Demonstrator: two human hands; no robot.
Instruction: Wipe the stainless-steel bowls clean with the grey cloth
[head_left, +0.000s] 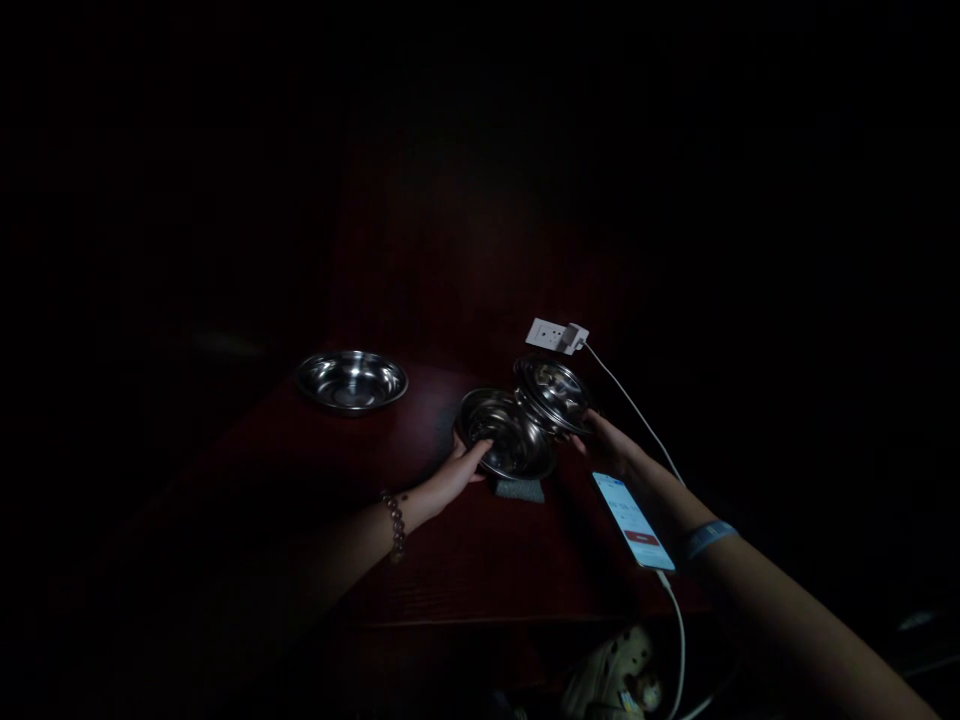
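The scene is very dark. My left hand (459, 470), a bead bracelet on its wrist, grips the near rim of a shiny steel bowl (504, 432) tilted above the dark red table (450, 560). My right hand (606, 438), a blue band on its wrist, holds a second steel bowl (553, 392) by its edge, tilted and touching the first bowl's far rim. A small grey cloth or sponge (519, 489) lies under the first bowl.
A third steel bowl (351, 380) sits on the table at the left. A lit phone (632, 520) lies near my right forearm, its white cable (637, 410) running to a white power strip (555, 335). A light shoe (619, 680) shows below the table's edge.
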